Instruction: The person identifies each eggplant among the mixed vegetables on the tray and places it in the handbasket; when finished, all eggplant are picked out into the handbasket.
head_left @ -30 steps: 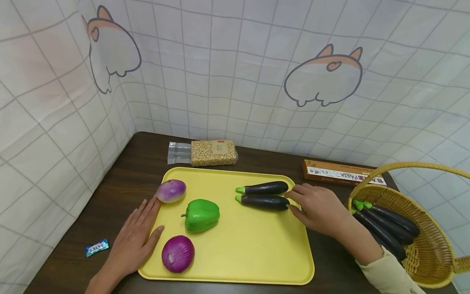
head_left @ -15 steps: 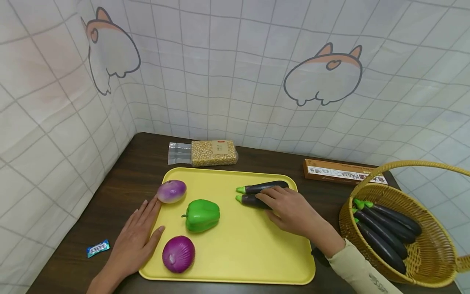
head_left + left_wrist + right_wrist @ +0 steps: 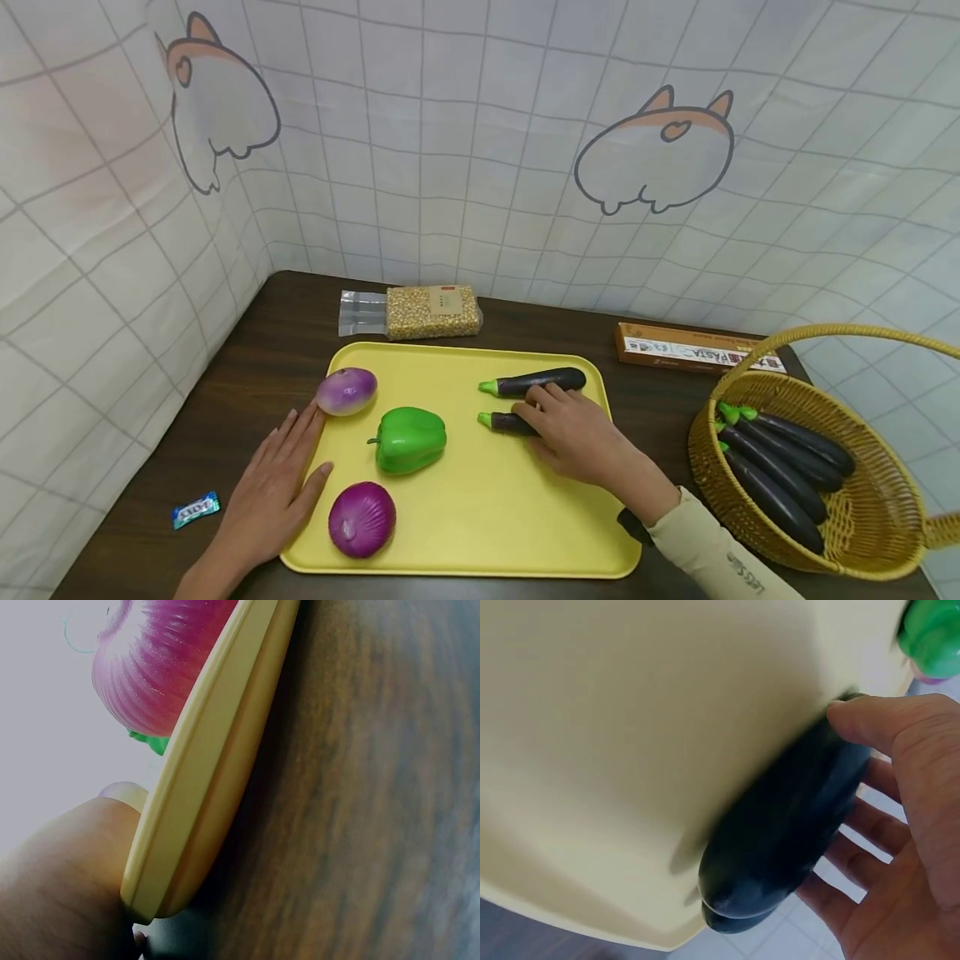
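My right hand (image 3: 576, 435) holds the nearer of two dark eggplants (image 3: 513, 423) on the yellow tray (image 3: 480, 533). In the right wrist view the thumb lies along one side of this eggplant (image 3: 780, 817), and the fingers are round the other. Just behind it lies the second eggplant (image 3: 536, 383), green stem to the left. My left hand (image 3: 272, 487) rests flat over the tray's left edge, fingers straight. Its fingertips reach the pale purple vegetable (image 3: 347, 392). A green bell pepper (image 3: 410, 440) and a purple onion (image 3: 362, 520) sit on the tray's left half.
A wicker basket (image 3: 892, 475) with a tall handle stands at the right, several eggplants (image 3: 780, 500) inside. Behind the tray lie a bag of yellow grains (image 3: 433, 312) and a pasta box (image 3: 690, 347). A small blue wrapped candy (image 3: 196, 510) lies at the left.
My right hand moved left over the nearer eggplant and took hold of it. That eggplant has shifted slightly toward me, widening the gap to the other one. My left hand stayed put.
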A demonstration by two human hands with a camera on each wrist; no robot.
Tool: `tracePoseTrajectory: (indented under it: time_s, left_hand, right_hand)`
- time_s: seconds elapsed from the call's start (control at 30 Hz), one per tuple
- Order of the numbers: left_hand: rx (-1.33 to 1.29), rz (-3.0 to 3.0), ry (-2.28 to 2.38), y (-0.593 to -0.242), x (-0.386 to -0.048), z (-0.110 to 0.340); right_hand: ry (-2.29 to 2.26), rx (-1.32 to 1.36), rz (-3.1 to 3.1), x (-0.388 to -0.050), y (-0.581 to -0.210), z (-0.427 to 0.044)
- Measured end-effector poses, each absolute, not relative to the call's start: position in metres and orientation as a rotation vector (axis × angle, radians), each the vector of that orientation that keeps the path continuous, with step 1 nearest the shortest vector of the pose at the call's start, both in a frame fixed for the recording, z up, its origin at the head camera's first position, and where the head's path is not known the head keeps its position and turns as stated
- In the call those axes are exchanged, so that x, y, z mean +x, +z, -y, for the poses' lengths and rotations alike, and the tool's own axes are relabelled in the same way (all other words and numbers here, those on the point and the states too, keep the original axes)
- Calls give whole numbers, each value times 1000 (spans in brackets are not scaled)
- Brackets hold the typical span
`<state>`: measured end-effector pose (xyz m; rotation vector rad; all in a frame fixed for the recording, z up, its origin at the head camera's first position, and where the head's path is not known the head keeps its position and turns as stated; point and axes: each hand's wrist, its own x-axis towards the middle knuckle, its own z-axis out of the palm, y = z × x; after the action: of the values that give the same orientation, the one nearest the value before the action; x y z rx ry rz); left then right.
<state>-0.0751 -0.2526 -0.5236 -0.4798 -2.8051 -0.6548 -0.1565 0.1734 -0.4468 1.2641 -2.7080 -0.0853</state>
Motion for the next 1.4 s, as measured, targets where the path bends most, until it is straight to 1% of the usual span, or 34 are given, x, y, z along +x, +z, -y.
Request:
tracePoseTrajectory:
  time_s: [0.2, 0.4, 0.83, 1.1, 1.4]
  left_hand:
    - [-481, 2807, -656, -523, -76, 252]
    - [-479, 2805, -665, -522, -75, 252]
    - [-484, 2800, -668, -523, -75, 253]
    - [-487, 2796, -667, -524, -74, 254]
    - [-492, 2795, -668, -525, -75, 253]
  right_hand:
    - [-59, 1250, 2758, -150, -452, -175]
    - [-25, 1208, 2779, -142, -447, -182]
    - [-30, 1056, 2783, -140, -419, -206]
    - [-72, 1043, 2766, -139, -406, -218]
    - [-58, 1006, 2789, -140, -382, -252]
